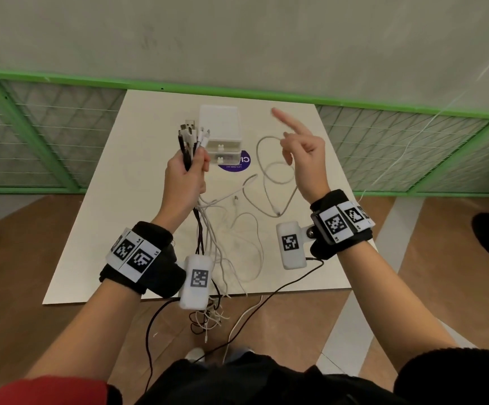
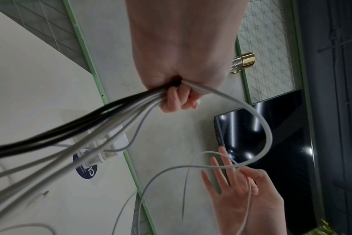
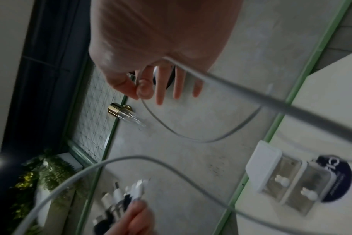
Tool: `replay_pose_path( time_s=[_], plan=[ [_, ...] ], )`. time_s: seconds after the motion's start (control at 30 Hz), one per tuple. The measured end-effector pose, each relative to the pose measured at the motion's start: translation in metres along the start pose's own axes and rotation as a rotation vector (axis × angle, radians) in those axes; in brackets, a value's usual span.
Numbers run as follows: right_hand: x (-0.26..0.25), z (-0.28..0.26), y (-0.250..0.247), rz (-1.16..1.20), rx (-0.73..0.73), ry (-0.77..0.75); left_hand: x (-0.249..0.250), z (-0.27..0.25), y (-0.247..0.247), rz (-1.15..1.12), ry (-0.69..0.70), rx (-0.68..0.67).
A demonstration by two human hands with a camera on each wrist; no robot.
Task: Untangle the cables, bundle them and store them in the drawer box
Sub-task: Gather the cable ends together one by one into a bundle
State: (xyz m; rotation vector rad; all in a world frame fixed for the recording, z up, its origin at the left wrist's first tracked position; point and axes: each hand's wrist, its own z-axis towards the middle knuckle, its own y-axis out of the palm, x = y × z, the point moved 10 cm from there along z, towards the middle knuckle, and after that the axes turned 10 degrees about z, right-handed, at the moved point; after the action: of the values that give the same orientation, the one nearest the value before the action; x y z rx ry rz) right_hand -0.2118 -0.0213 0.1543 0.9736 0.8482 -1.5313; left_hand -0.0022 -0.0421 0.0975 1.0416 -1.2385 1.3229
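My left hand (image 1: 184, 173) is raised over the white table (image 1: 114, 217) and grips a bundle of black and white cables (image 1: 192, 138), plug ends up. Their tails hang down past the table's front edge. In the left wrist view the left hand (image 2: 181, 76) is a fist around the cables (image 2: 86, 127). My right hand (image 1: 304, 159) is lifted at the right and pinches a loop of one white cable (image 1: 262, 147) between thumb and forefinger; the other fingers are spread, as the right wrist view shows of the right hand (image 3: 143, 74) and the white cable (image 3: 191, 136). The white drawer box (image 1: 221, 130) stands behind the bundle, both drawers closed.
A round purple sticker (image 1: 241, 165) lies under the drawer box's front. Loose white cable loops (image 1: 246, 229) sprawl across the table's middle and front. A green-framed mesh fence (image 1: 61, 135) runs behind and beside the table. Cable ends (image 1: 208, 320) dangle over the wooden floor.
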Motion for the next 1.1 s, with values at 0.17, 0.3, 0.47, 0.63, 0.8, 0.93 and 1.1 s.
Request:
replay_pose_path(
  time_s=[0.17, 0.3, 0.47, 0.63, 0.8, 0.93, 1.1],
  plan=[
    [0.005, -0.033, 0.025, 0.152, -0.065, 0.154, 0.02, -0.009, 0.016, -0.005, 0.06, -0.072],
    [0.033, -0.076, 0.047, 0.113, -0.17, 0.42, 0.031, -0.016, 0.012, -0.024, 0.083, -0.042],
    [0.083, -0.14, 0.066, -0.013, -0.317, 0.673, 0.024, -0.041, 0.021, -0.007, 0.028, -0.077],
    [0.131, -0.204, 0.09, -0.222, -0.647, 0.753, -0.004, -0.069, 0.034, 0.086, -0.073, -0.193],
    [0.155, -0.239, 0.094, -0.38, -0.894, 0.845, -0.019, -0.089, 0.039, 0.074, -0.177, -0.321],
    [0.16, -0.214, 0.067, -0.666, -0.901, 0.779, -0.026, -0.094, 0.029, 0.083, -0.225, -0.326],
    [0.149, -0.156, 0.018, -0.574, -0.494, 0.739, -0.024, -0.095, 0.03, 0.121, -0.24, -0.407]
  ],
)
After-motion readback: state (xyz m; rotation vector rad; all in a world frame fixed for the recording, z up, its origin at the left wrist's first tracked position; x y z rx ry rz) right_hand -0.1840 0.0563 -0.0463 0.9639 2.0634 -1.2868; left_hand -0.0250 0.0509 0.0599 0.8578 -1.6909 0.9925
